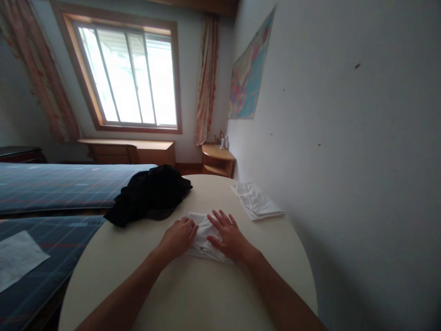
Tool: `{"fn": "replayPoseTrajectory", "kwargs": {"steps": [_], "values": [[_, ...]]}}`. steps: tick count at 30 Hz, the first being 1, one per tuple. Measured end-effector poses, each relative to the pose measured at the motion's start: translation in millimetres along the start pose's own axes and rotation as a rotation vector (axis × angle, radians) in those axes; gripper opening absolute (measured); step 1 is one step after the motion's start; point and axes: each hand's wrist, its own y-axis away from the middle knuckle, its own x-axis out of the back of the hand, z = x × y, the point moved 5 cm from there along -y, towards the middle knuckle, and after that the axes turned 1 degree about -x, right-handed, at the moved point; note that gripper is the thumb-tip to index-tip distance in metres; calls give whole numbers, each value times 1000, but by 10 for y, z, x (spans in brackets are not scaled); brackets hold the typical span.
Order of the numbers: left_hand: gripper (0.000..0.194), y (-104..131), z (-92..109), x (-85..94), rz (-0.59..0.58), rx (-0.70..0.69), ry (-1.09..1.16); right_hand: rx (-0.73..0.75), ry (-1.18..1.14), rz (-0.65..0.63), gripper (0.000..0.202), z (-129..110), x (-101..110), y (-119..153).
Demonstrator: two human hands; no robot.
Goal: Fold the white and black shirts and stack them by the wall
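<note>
A small folded white garment (203, 234) lies in the middle of the round, cream-coloured table, with loose wrinkles across it. At its left side, the fingers of my left hand (177, 236) are curled and closed on the cloth edge. My right hand (229, 236) rests palm down over its right part, the fingers spread apart. Both hands cover some of the cloth, and its exact kind does not show. Farther back on the right lies a second folded white garment (258, 202), touched by neither hand.
The round table (213, 299) stands against the white wall (344, 161) on my right. A heap of black clothing (151, 193) lies at its back left edge. Left of it are blue plaid mattresses (69, 188), with a white paper sheet (20, 257) on the nearer one.
</note>
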Motion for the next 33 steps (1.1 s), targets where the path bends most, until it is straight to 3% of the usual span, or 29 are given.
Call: {"fn": "replayPoseTrajectory", "kwargs": {"steps": [2, 4, 7, 9, 13, 17, 19, 22, 26, 30, 33], "values": [[33, -29, -23, 0, 103, 0, -4, 1, 25, -144, 74, -60, -107, 22], [42, -44, -15, -62, 148, -89, 5, 4, 28, -219, 76, -69, -142, 50], [53, -37, -21, -244, 37, -184, 10, 18, 31, -255, 76, -61, -100, 86], [55, -20, -66, -336, -65, -152, 3, 23, 29, -259, 76, -78, -43, 106], [65, 31, -102, -323, -222, -96, 50, -17, 33, -169, 55, -179, 116, 104], [70, 87, 90, -196, -296, -299, 187, -176, 99, 1, 45, -219, 225, 77], [72, 92, 160, -182, -308, -344, 225, -149, 103, 63, 42, -239, 196, 75], [63, 52, 129, -247, -325, -230, 204, -39, 72, -36, 56, -244, -7, 92], [57, 14, -14, -328, -342, -37, 91, -63, 35, -203, 68, -159, -228, 128], [54, -4, -82, -299, -239, 11, 68, -69, 1, -188, 64, -130, -186, 103], [43, -44, -85, -262, -123, 13, 104, -165, -11, -79, 53, -64, -69, 72]]}}
